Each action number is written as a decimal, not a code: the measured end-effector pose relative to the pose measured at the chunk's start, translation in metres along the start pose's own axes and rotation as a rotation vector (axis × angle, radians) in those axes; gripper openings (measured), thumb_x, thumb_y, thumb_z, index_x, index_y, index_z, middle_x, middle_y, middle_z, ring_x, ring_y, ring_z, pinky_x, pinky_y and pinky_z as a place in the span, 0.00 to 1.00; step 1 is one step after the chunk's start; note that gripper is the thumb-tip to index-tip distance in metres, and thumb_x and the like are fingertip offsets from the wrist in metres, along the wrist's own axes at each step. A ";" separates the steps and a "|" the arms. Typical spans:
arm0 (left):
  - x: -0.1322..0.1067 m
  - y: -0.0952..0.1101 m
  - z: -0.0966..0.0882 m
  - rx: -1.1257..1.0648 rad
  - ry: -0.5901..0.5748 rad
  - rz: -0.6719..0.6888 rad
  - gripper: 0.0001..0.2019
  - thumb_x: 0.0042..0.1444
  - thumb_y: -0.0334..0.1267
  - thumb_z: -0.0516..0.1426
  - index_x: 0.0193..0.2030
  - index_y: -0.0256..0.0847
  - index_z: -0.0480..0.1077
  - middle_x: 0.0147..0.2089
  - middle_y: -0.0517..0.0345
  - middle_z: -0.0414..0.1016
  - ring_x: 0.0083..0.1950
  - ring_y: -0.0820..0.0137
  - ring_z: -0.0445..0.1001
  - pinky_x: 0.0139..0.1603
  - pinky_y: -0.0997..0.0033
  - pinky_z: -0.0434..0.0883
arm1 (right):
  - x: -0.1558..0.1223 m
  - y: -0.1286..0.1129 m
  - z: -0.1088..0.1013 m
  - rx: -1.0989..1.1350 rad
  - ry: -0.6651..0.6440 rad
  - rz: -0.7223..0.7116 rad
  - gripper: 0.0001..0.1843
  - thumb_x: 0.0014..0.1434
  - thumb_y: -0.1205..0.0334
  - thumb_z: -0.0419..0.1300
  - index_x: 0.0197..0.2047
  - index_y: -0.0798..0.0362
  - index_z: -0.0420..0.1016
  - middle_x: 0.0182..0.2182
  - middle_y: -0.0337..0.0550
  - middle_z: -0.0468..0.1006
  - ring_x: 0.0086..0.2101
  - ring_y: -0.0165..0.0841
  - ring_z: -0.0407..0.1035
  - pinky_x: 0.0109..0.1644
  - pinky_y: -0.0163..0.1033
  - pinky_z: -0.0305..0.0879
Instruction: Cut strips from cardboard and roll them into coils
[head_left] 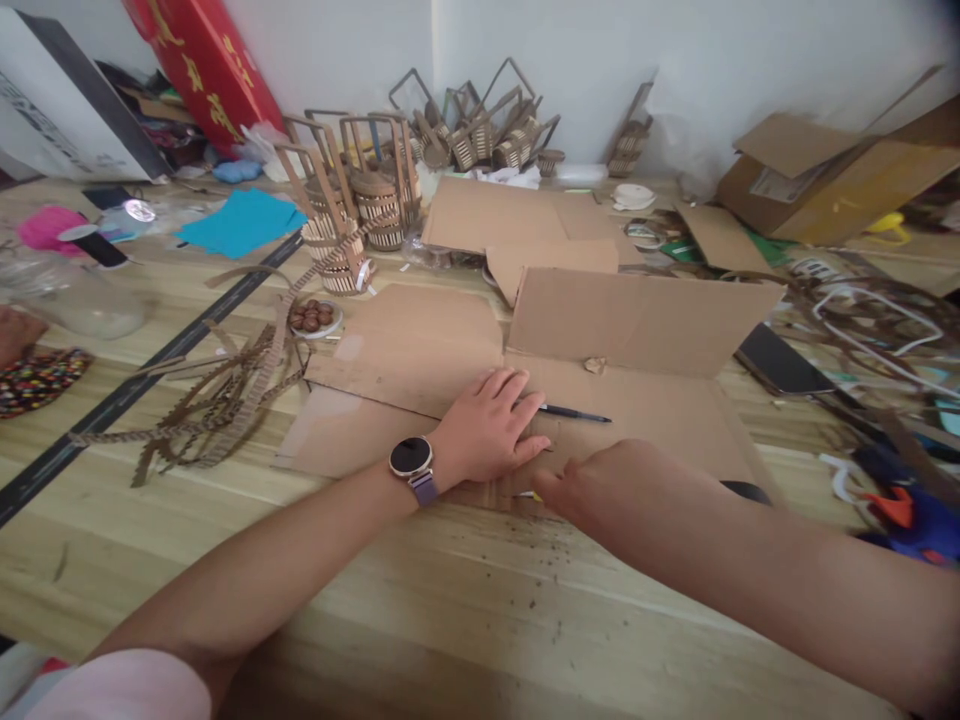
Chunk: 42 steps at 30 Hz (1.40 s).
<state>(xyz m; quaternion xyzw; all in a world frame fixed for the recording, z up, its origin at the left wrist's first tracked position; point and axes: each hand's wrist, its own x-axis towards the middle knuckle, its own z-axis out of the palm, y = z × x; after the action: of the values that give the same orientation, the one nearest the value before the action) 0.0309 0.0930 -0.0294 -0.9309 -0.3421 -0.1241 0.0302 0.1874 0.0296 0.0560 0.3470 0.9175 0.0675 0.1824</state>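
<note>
Cardboard (645, 410) lies on the bench (360, 610), right under both hands. At the back, a flap (637, 320) tips up along a fold. The left hand (484, 425) lies flat on the sheet, fingers a bit apart, next to a black pen (574, 413). The right hand (607, 490) is curled at the near edge. A small yellow bit (529, 495) shows by its fingertips, but I cannot tell if the fingers hold it.

The cardboard looks light and a bit stiff, not slippery. It could bend at the folds, so a flat side edge seems the best place to hold.

Brown strips (225, 400) and a dish of round brown balls (313, 318) sit to the left, a phone (784, 360) to the right. The near side seems to have the most room; only little dark crumbs (532, 603) lie there.
</note>
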 end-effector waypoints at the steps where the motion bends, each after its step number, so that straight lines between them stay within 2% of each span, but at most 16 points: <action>1: 0.000 0.000 0.000 -0.001 0.005 0.001 0.28 0.65 0.54 0.49 0.61 0.32 0.65 0.66 0.37 0.61 0.68 0.52 0.57 0.67 0.52 0.56 | -0.001 0.000 0.000 0.002 -0.042 -0.010 0.16 0.47 0.80 0.60 0.36 0.52 0.75 0.18 0.37 0.78 0.18 0.36 0.73 0.17 0.37 0.42; 3: 0.000 -0.001 0.001 -0.005 0.018 0.006 0.28 0.65 0.54 0.49 0.61 0.32 0.65 0.66 0.37 0.61 0.68 0.52 0.57 0.67 0.52 0.55 | -0.003 0.000 0.001 0.009 -0.106 -0.007 0.16 0.49 0.80 0.58 0.38 0.52 0.75 0.21 0.39 0.80 0.20 0.38 0.75 0.17 0.38 0.45; 9: -0.001 0.000 0.000 -0.003 0.010 -0.003 0.28 0.65 0.55 0.49 0.61 0.33 0.65 0.66 0.37 0.61 0.67 0.52 0.58 0.66 0.52 0.57 | -0.011 0.007 0.012 0.058 -0.158 0.029 0.18 0.49 0.80 0.56 0.39 0.51 0.75 0.24 0.40 0.81 0.21 0.37 0.75 0.19 0.37 0.46; 13: -0.001 0.001 -0.002 -0.002 -0.001 -0.003 0.28 0.65 0.55 0.48 0.61 0.33 0.65 0.66 0.38 0.61 0.68 0.52 0.57 0.67 0.52 0.56 | -0.012 0.011 0.018 0.109 -0.126 0.015 0.15 0.48 0.78 0.57 0.36 0.51 0.74 0.22 0.38 0.80 0.18 0.33 0.72 0.19 0.35 0.42; 22: -0.001 0.000 -0.001 -0.009 0.007 0.001 0.29 0.65 0.55 0.48 0.61 0.32 0.65 0.66 0.36 0.61 0.68 0.51 0.57 0.67 0.52 0.56 | -0.022 0.017 0.027 0.092 -0.099 0.023 0.13 0.48 0.78 0.60 0.33 0.50 0.72 0.20 0.36 0.79 0.19 0.36 0.74 0.19 0.37 0.34; 28: -0.001 0.000 -0.002 -0.013 -0.003 -0.003 0.29 0.65 0.54 0.49 0.61 0.32 0.65 0.66 0.36 0.61 0.68 0.51 0.57 0.67 0.52 0.56 | -0.031 0.021 0.028 0.099 -0.099 0.046 0.13 0.46 0.79 0.61 0.31 0.51 0.72 0.19 0.36 0.79 0.20 0.36 0.77 0.20 0.37 0.34; 33: 0.000 0.001 -0.002 -0.009 -0.003 -0.007 0.28 0.65 0.54 0.49 0.61 0.33 0.65 0.66 0.37 0.61 0.68 0.51 0.57 0.67 0.52 0.56 | -0.036 0.022 0.024 0.067 -0.089 0.047 0.11 0.50 0.78 0.59 0.31 0.51 0.72 0.19 0.36 0.78 0.21 0.35 0.77 0.20 0.38 0.36; 35: 0.000 0.001 -0.002 -0.017 -0.007 -0.011 0.29 0.65 0.55 0.49 0.62 0.33 0.64 0.66 0.37 0.61 0.68 0.51 0.57 0.68 0.50 0.55 | -0.037 0.022 0.025 0.067 -0.082 0.041 0.10 0.53 0.76 0.60 0.33 0.51 0.73 0.20 0.36 0.79 0.21 0.36 0.78 0.20 0.38 0.37; 38: 0.000 0.002 -0.006 -0.019 0.002 -0.012 0.31 0.63 0.55 0.51 0.65 0.34 0.61 0.68 0.35 0.57 0.69 0.47 0.54 0.68 0.40 0.49 | -0.040 0.018 0.025 0.068 -0.079 0.073 0.08 0.55 0.75 0.60 0.34 0.51 0.73 0.21 0.37 0.80 0.22 0.36 0.78 0.20 0.37 0.37; 40: -0.001 0.004 -0.010 -0.006 0.024 0.014 0.31 0.62 0.54 0.54 0.65 0.34 0.60 0.70 0.33 0.53 0.70 0.44 0.50 0.67 0.34 0.45 | -0.041 0.012 0.024 0.072 -0.074 0.103 0.08 0.55 0.75 0.60 0.34 0.51 0.73 0.21 0.37 0.80 0.21 0.36 0.77 0.19 0.37 0.38; 42: -0.001 0.008 -0.013 0.004 0.043 0.052 0.30 0.61 0.52 0.55 0.64 0.35 0.61 0.71 0.33 0.51 0.71 0.42 0.47 0.66 0.31 0.42 | -0.041 0.003 0.020 0.086 -0.078 0.121 0.09 0.56 0.75 0.59 0.35 0.51 0.73 0.22 0.38 0.80 0.21 0.37 0.77 0.18 0.36 0.40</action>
<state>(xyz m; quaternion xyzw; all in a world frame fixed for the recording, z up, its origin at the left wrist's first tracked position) 0.0322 0.0848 -0.0169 -0.9367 -0.3171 -0.1424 0.0426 0.2257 0.0047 0.0501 0.4116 0.8891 0.0254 0.1987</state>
